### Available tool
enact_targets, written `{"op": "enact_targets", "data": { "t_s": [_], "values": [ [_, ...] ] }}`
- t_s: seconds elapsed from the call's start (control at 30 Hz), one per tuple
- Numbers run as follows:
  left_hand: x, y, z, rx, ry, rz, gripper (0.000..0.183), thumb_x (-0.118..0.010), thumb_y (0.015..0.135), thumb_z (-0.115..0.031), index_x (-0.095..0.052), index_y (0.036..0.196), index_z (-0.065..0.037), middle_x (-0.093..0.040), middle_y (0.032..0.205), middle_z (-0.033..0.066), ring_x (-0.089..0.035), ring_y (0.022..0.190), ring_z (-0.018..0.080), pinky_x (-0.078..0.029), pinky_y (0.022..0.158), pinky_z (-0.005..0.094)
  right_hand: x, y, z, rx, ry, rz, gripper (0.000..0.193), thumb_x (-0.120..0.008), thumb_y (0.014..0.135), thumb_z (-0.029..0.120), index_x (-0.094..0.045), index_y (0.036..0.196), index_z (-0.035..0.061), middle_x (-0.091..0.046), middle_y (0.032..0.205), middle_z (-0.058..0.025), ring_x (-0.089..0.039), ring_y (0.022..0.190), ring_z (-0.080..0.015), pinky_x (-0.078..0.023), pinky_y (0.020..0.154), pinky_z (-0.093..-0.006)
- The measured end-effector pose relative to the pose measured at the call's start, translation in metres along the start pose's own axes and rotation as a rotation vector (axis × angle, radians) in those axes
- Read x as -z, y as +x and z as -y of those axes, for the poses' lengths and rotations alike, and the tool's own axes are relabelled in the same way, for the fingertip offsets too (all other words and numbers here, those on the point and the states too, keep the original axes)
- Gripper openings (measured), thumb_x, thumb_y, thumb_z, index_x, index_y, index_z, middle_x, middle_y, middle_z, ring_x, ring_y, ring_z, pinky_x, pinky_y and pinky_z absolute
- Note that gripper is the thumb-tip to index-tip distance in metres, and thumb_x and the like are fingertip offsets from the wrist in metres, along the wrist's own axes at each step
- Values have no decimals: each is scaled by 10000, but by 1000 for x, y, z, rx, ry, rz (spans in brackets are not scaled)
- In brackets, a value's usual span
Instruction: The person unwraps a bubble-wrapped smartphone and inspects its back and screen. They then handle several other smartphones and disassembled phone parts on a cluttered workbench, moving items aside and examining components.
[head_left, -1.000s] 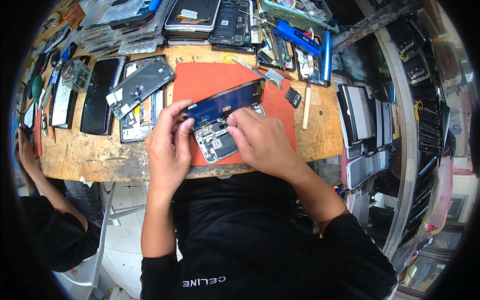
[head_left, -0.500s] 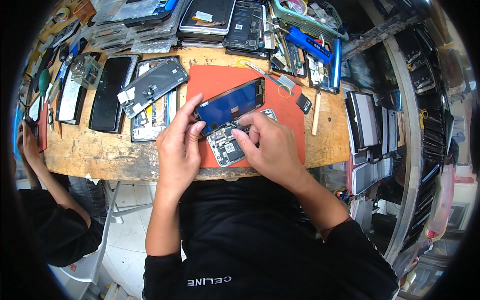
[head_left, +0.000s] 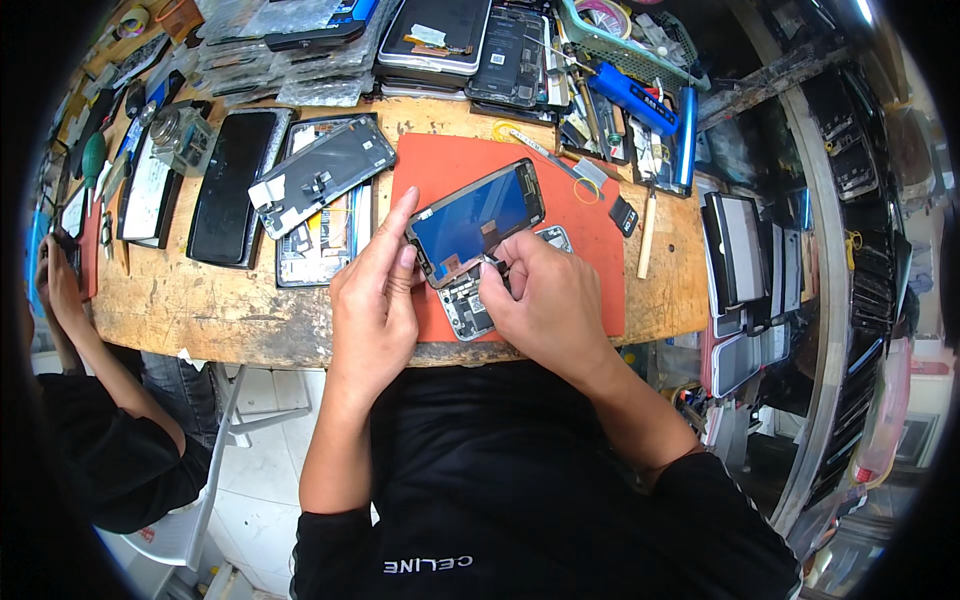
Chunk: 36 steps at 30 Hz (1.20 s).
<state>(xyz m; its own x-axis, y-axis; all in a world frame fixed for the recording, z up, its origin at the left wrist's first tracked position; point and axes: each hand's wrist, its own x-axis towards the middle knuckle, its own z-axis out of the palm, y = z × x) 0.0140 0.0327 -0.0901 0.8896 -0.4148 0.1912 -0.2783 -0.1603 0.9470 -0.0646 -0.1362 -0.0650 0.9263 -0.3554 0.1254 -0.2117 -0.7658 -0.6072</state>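
Note:
A detached phone screen [head_left: 470, 225], its blue back toward me, is tilted up over an opened phone body [head_left: 462, 312] with bare circuit parts. My left hand [head_left: 375, 300] grips the screen's left end between thumb and fingers. The thumb and index finger of my right hand [head_left: 552, 305] pinch together at the screen's lower edge, above the phone body. A small dark piece shows at those fingertips, but I cannot make out what it is. Both phone parts are over an orange-red mat [head_left: 598, 260], and my right hand hides the middle of the body.
A removed phone back panel [head_left: 325, 172] rests on another opened phone at the left, beside a black phone [head_left: 232, 185]. A thin wooden-handled tool [head_left: 647, 235] lies right of the mat. Phone stacks and a basket [head_left: 650, 60] line the back. A co-worker's arm [head_left: 120, 380] is far left.
The view has shifted slightly. My right thumb and index finger have closed into a pinch against the screen's lower edge. The screen now sits lower over the phone body.

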Motion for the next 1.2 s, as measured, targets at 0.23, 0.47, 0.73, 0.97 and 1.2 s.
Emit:
{"op": "enact_targets", "data": {
  "t_s": [0.23,0.47,0.73,0.97,1.2],
  "values": [
    [-1,-2,-1,33,-143,-64,312,-531,1094,-30,-638,1386,-18,-745,1079,118,-661,808,105,-568,748,286,5,0,-1,-24,86,23,133,-769,902,121,-701,972,31,-587,598,-44,-584,514,-184,-429,521,-367],
    [-1,-3,-2,17,-211,-40,261,-511,1104,-18,-620,1340,6,-695,1037,63,-628,896,76,-557,767,264,6,-1,-6,-15,161,71,130,-771,909,86,-696,987,15,-590,615,-40,-537,522,-123,-405,519,-317],
    [0,-3,-4,21,-237,-33,258,-506,1105,-9,-602,1344,12,-677,1026,46,-600,879,53,-538,772,240,10,0,-5,-39,121,124,135,-749,912,127,-684,992,40,-640,667,-69,-654,609,-276,-472,577,-428],
    [-2,-3,-4,50,-252,-49,276,-507,1111,-35,-585,1373,5,-663,1024,20,-588,886,38,-530,759,225,18,2,-7,-27,168,200,225,-766,918,137,-650,1085,42,-656,717,-66,-667,658,-266,-487,607,-428],
    [5,0,6,-9,-573,-417,330,-522,1110,-87,-539,1429,-2,-637,1016,8,-581,867,45,-514,733,214,54,7,-19,324,23,244,585,-857,857,205,-604,1360,52,-681,1152,-113,-655,1049,-316,-494,888,-468]
  ]
}}
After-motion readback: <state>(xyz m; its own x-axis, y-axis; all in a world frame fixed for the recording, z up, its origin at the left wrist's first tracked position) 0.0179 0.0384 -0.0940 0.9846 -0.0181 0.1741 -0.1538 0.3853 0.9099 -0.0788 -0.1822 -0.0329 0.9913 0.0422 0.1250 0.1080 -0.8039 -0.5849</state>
